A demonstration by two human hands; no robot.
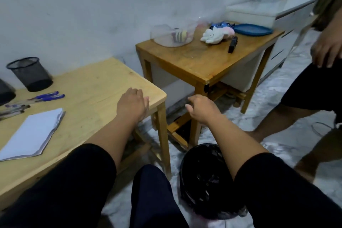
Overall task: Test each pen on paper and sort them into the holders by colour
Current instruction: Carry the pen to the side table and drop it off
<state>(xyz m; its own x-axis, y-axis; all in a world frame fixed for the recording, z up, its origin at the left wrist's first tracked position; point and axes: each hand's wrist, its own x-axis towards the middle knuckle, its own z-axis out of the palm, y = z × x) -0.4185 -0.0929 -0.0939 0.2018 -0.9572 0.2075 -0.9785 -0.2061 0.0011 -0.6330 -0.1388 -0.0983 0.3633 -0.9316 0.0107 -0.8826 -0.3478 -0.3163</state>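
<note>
Left hand (132, 103) resting relaxed on pale wooden table (96, 83), right hand (200, 108) loosely curled, empty, off its right edge; blue pens (47, 96), notepad (33, 133), mesh holder (30, 74) far left.

Pale scuffed wall (83, 5) fills the upper left, marbled grey floor (288, 146) lower right. Two wooden tables: light one (96, 87) at left, darker one (199, 63) centre.

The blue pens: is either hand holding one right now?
No: both blue pens lie on the table beside the mesh holder, while the left hand and right hand hold nothing.
</note>
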